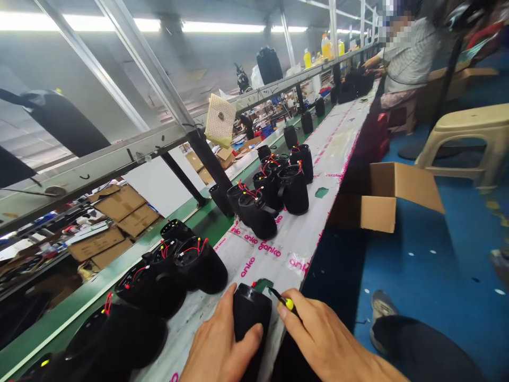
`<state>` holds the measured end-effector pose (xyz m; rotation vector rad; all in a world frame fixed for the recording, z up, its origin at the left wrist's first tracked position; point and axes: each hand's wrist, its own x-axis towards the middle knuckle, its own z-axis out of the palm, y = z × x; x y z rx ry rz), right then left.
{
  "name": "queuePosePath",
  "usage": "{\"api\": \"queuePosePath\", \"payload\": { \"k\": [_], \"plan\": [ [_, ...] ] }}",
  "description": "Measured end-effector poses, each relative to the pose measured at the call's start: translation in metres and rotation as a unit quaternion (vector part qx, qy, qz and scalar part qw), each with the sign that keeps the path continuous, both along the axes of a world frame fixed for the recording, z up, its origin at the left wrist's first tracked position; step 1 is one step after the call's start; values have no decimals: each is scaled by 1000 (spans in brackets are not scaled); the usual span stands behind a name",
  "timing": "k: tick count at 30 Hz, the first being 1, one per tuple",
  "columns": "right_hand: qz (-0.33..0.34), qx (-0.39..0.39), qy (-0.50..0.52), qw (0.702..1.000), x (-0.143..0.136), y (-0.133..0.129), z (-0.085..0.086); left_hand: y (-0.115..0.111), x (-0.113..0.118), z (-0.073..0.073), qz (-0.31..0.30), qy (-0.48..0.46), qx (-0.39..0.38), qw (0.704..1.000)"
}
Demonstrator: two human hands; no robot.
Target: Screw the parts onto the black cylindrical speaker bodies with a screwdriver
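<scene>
Wrapped around a black cylinder [253,313] near the bench's front edge is my left hand [222,339], its thumb on the near side. A bit of red shows at the cylinder's top rim. To the right, my right hand [318,329] grips a black and yellow tool [287,303], its dark thin tip pointing up-left, just beside the cylinder's top and apart from it. More black cylinders with red wires on top stand to the left [201,265] and farther up the bench [293,188].
The bench [294,239] has a white covering with pink print. A green strip [214,228] runs along its left side, under a metal shelf rail [159,143]. On the right are an open cardboard box [413,185], a beige stool [469,127] and a seated person [411,58].
</scene>
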<state>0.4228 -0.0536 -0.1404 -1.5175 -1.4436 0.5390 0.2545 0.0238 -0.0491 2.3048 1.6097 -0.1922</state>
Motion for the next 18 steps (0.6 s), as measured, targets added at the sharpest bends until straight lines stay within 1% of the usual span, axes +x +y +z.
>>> {"api": "queuePosePath", "payload": {
  "k": [2,3,6,9,15,18],
  "plan": [
    [13,-9,-15,1000,0,-3,0,2,-4,2,-21,-30,-16,999],
    [21,-9,-23,999,-1,-3,1,3,-4,3,-29,-37,-13,999],
    [44,17,-58,997,-3,-2,1,3,0,3,-28,-17,48,998],
    [53,36,-96,993,-7,3,-2,1,5,0,-20,22,104,994],
    [60,47,-136,988,-15,16,-15,4,1,-10,-22,22,110,993],
    [55,67,-141,986,-18,18,-18,6,-2,-12,-19,5,91,996]
  ]
}}
